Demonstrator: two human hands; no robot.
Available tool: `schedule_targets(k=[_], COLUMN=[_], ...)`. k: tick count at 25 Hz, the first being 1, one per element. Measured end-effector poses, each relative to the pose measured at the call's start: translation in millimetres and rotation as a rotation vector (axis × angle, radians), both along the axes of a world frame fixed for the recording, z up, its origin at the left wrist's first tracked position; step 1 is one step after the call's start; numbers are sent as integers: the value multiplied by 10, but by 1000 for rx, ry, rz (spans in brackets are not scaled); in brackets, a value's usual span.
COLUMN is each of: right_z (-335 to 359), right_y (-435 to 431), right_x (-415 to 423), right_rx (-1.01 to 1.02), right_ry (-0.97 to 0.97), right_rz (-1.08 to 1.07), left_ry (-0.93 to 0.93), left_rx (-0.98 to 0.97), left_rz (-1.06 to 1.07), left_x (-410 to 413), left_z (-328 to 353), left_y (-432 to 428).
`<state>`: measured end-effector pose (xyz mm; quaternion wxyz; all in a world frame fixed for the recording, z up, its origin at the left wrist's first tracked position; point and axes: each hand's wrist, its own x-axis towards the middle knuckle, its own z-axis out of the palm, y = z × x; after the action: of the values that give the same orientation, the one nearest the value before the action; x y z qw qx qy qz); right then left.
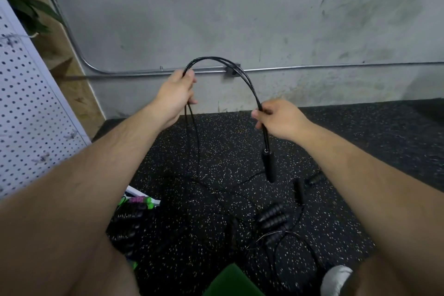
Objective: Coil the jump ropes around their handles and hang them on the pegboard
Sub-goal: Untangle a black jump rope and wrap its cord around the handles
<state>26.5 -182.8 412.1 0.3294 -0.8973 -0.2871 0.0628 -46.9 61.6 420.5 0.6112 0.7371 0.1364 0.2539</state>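
Black rope (254, 95) and black handle (269, 166). Black floor (216, 142), speckled white and tan. Grey, scuffed wall (240, 19). Left, white pegboard (28, 108) with a grid of dark holes. Near left, green-and-purple handles (140, 200).

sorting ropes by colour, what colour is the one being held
Black: the rope and its hanging handle alike, clear in the head view.

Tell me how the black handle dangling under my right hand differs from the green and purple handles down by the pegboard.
Colour: the dangling handle is plain black; the green and purple handles are bright.
Pose: the dangling handle hangs nearly upright; the green and purple handles lie almost level.
Support: the dangling handle hangs in the air from the rope gripped by the right hand; the others lie low beside the pegboard.
Both are jump-rope handles.
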Motion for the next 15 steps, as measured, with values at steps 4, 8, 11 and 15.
schedule_targets(k=[4,8,11,15], right_z=[-38,16,34,55], right_y=[36,84,77,43], right_x=[-37,-110,-149,-142], right_rx=[28,204,293,430], right_ry=[13,3,24,196], right_rz=[11,45,104,99], left_ry=[-89,-21,32,64], left_rx=[-4,190,209,203], left_rz=[-84,-96,-172,-242], left_x=[7,-3,-2,-6], left_z=[128,163,108,49], left_y=[-244,-429,-440,-266])
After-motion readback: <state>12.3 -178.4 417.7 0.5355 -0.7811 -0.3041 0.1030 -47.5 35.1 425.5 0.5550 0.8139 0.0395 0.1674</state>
